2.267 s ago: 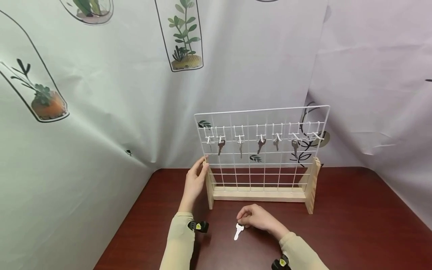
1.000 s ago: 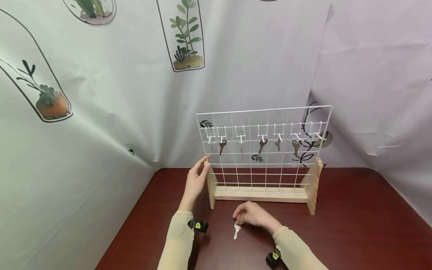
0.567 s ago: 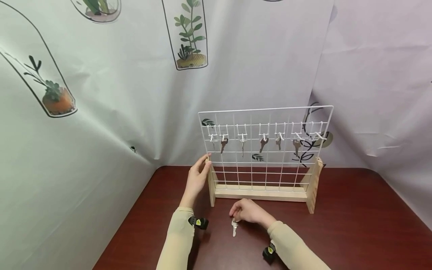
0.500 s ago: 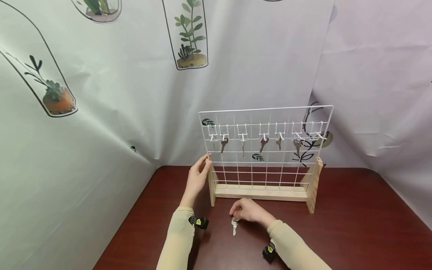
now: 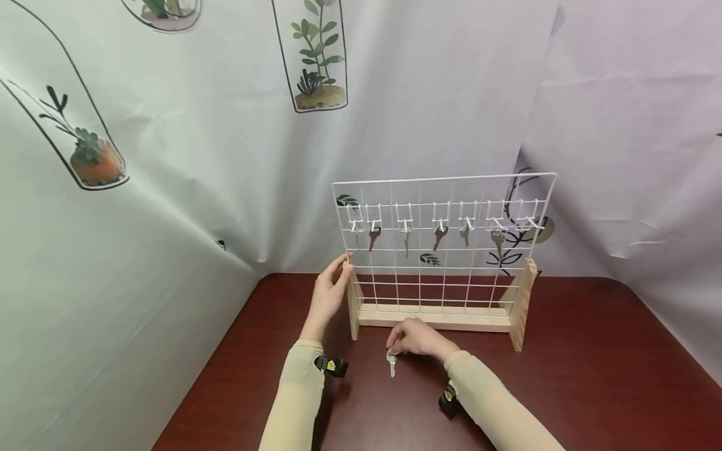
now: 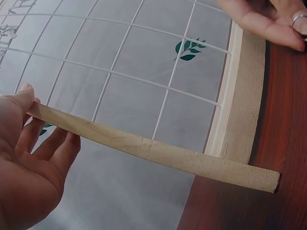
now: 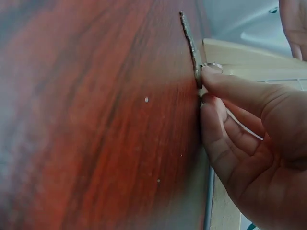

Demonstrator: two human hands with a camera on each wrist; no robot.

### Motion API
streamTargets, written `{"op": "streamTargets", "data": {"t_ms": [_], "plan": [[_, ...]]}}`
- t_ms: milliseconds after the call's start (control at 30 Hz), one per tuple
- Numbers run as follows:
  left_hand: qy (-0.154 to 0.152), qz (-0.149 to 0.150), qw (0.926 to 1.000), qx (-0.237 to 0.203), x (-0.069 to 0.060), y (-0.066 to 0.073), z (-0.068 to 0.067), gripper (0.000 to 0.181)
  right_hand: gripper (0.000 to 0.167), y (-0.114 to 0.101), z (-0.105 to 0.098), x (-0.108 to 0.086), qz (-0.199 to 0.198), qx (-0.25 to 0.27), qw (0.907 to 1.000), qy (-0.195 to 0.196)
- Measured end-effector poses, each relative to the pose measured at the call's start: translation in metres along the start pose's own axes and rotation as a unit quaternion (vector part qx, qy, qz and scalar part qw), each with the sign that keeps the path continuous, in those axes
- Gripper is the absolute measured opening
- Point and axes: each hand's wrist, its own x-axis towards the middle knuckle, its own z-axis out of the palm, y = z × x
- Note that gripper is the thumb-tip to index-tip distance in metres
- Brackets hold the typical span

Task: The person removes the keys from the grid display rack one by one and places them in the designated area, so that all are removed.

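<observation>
My left hand point(image 5: 329, 291) grips the top of the left wooden upright point(image 5: 352, 300) of a white wire grid rack point(image 5: 420, 275); in the left wrist view its thumb and fingers lie on either side of the wood. In front of the rack's base, my right hand point(image 5: 417, 338) pinches a silver key point(image 5: 392, 365) by its small ring point(image 7: 212, 65). The key points down, close above the table. Several hooks on the rack bear keys, among them a dark key point(image 5: 375, 238) and another brownish key point(image 5: 440, 238). The rightmost hook point(image 5: 530, 223) bears no visible key.
The rack stands on a dark red wooden table point(image 5: 592, 376). Its right wooden upright point(image 5: 523, 304) and base bar point(image 5: 434, 318) face me. Behind hangs a pale, creased sheet point(image 5: 440, 94) printed with plants. A black wrist camera point(image 5: 333, 366) sits on the left sleeve.
My right hand has moved left and nearer the rack with the key, which now hangs more upright. My left hand has stayed on the upright. The head view has shifted slightly.
</observation>
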Motion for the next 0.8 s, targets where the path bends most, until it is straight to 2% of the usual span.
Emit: {"op": "streamTargets", "data": {"t_ms": [100,200,333,500,800], "plan": [[0.008,0.000,1.0000,-0.004,0.003,-0.016,0.000,0.039,0.006,0.001,0.002,0.003,0.000,0.016,0.9999,-0.006],[0.004,0.003,0.9999,-0.012,0.004,-0.021,0.000,0.040,0.006,0.004,0.002,0.005,0.008,0.020,0.9998,-0.005],[0.004,0.005,0.9999,-0.015,0.005,-0.022,0.000,0.039,0.001,0.008,-0.001,0.004,0.011,0.026,0.9995,-0.010],[0.001,-0.005,1.0000,-0.003,0.004,-0.021,0.002,0.039,0.012,0.015,-0.010,-0.005,0.008,0.044,0.9986,-0.026],[0.005,-0.008,1.0000,-0.003,0.005,-0.019,0.001,0.039,0.008,0.016,-0.016,-0.016,0.021,0.018,0.9996,-0.008]]}}
